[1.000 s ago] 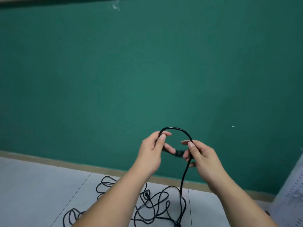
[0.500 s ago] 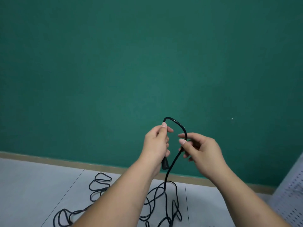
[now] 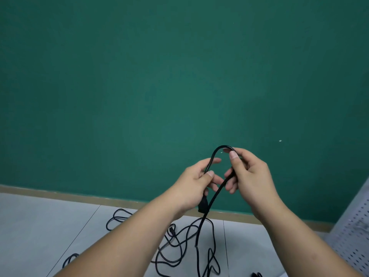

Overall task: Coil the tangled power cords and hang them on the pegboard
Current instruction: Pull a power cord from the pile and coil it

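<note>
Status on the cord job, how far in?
Early. Done: nothing coiled or hung; the visible corner of the pegboard holds no cord. In hand: the left hand grips the black cord near its plug, and the right hand pinches the top of a first loop. Left: most of the cord lies tangled on the floor, plus hanging.

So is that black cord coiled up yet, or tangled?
Mostly tangled: left hand and right hand hold one loop of cord; the rest sprawls on the floor.

Pale grey tiled floor (image 3: pixel 50 226), tangled black power cords (image 3: pixel 171 232) sprawled on it
</note>
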The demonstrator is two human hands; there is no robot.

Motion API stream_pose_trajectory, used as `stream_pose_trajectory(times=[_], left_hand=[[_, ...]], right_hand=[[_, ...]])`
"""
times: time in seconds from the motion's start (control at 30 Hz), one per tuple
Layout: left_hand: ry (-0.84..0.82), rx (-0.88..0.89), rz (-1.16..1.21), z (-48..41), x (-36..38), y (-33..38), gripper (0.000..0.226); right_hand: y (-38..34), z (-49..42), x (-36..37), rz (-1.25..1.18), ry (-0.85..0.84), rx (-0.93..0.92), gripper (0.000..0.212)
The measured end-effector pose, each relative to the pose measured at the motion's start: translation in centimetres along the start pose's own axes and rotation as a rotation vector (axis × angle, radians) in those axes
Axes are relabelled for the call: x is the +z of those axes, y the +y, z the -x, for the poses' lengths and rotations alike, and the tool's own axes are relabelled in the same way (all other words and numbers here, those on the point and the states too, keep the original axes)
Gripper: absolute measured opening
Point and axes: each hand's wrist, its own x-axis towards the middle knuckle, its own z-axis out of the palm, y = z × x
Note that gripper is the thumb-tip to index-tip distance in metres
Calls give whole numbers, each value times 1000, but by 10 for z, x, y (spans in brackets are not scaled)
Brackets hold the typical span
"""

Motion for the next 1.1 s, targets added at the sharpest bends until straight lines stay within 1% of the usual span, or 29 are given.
stream_pose_trajectory(times=[0.1, 0.2, 0.3, 0.37, 0.4, 0.43, 0.53, 0.57, 0.6, 0.7, 0.77, 0.83, 1.0, 1.03, 1.07, 1.1], left_hand=[[-112, -6, 5, 2, 2, -2, 37], [-200, -92, 129, 1, 4, -4, 37], [-232, -158, 269, -4, 7, 0, 35], [-211, -168, 262, -7, 8, 2, 32], [-189, -179, 235, -7, 8, 2, 32], [-161, -190, 188, -8, 7, 1, 34], [-92, -190, -22, -9, -1, -7, 42], [-76, -178, -85, -11, -4, -11, 44], [-64, -164, -140, -13, -7, -14, 45], [-58, -128, -243, -16, -13, -18, 48], [-48, -119, -251, -17, -14, -17, 51], [-22, -97, -217, -16, -14, -15, 52], [9, -36, -15, -17, -6, -7, 45], [0, -41, 18, -17, -4, -5, 45], [-12, -55, 41, -18, -3, -5, 46], [-31, -74, 51, -18, -4, -4, 46]], right_hand=[[4, -6, -2, -56, 21, 64, 23], [9, -12, -6, -76, 27, 111, 26], [15, -17, -10, -153, 16, 153, 28], [18, -20, -12, -158, 9, 178, 28], [20, -20, -14, -105, 5, 166, 28], [22, -21, -16, 0, 6, 129, 28], [26, -23, -22, 404, 24, -9, 30], [27, -23, -23, 478, 24, -33, 32], [28, -24, -22, 492, 10, -40, 33], [28, -24, -16, 317, -57, -20, 27], [26, -24, -14, 201, -98, 7, 26], [23, -25, -13, 5, -164, 89, 30], [11, -23, -4, -602, -291, 330, 32], [11, -23, -2, -667, -295, 365, 32], [12, -24, -2, -682, -290, 380, 32], [14, -25, -3, -644, -276, 374, 33]])
